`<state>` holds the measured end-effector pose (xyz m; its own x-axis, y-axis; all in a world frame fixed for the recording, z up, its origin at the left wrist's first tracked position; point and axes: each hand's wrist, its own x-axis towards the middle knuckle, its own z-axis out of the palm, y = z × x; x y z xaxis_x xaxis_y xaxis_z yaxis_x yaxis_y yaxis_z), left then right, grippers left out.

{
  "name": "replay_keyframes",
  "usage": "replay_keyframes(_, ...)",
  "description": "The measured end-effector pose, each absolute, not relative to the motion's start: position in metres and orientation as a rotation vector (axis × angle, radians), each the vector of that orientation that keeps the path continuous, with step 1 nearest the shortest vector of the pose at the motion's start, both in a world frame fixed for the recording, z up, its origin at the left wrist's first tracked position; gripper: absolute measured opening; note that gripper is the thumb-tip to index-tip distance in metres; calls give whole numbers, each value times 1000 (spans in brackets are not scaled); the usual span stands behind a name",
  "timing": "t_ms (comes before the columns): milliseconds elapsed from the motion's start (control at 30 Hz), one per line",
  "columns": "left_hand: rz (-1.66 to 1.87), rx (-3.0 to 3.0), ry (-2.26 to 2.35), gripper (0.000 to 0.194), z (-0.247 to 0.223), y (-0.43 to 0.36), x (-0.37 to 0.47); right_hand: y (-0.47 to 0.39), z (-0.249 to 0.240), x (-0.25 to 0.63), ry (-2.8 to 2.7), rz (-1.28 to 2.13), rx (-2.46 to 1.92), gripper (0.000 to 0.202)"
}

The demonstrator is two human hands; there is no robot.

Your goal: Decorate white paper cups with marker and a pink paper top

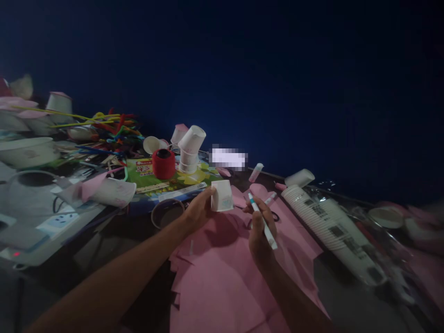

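Note:
My left hand is closed around the side of a white paper cup, which has a faint bluish mark low on its wall. To the right of it, my right hand grips a white marker with a teal band, slanted with its teal end up toward the cup. Cup and marker are apart. Beneath both hands spreads pink paper in overlapping sheets. Part of a dark ring, perhaps a scissor handle, shows beside my right hand.
Nested paper cups lie in plastic on the right. A red spool and stacked cups stand on a green packet. Colourful pipe cleaners pile up at the back left, behind a white power strip.

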<state>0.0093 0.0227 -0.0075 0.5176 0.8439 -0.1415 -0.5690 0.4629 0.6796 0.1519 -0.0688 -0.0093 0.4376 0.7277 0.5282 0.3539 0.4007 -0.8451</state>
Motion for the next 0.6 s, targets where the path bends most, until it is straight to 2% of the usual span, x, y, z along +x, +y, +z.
replay_keyframes(200,950,590,568,35,2,19,10,-71,-12,152,-1335,319,-1286,39)
replay_keyframes(300,1008,585,586,33,6,20,10,-71,-18,153,-1546,185,-1362,38)
replay_keyframes(433,1035,593,570,31,6,20,10,-69,-21,154,-1771,8,-1404,57)
replay_keyframes(600,1119,536,667,26,9,18,10,-68,-16,152,-1996,-2,-1643,73)
